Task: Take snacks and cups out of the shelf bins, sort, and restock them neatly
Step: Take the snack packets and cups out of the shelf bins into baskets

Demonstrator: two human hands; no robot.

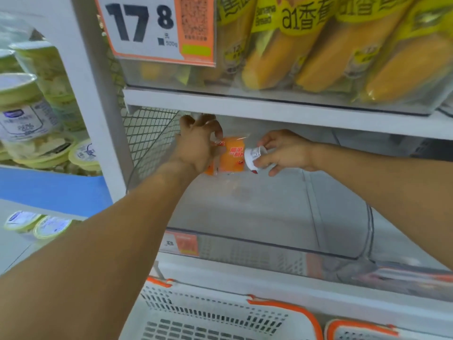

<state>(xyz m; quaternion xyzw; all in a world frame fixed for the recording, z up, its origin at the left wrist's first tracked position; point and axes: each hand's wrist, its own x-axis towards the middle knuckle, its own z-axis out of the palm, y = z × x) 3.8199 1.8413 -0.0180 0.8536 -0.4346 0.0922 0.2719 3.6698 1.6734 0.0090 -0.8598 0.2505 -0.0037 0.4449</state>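
Both my arms reach into a clear plastic shelf bin (362,231) on the middle shelf. My left hand (198,143) holds an orange snack packet (232,155) with red print upright at the back left of the bin. My right hand (284,153) grips a small white cup (253,157), tipped on its side, right beside the packet. The rest of the bin floor is bare.
The bin above holds yellow banana bread packs (306,45) behind a 17.8 price tag (152,28). A white basket with orange trim (220,317) sits below me. Stacked green-lidded cups (29,114) fill the shelves at left. A wire mesh (149,133) lines the bin's left side.
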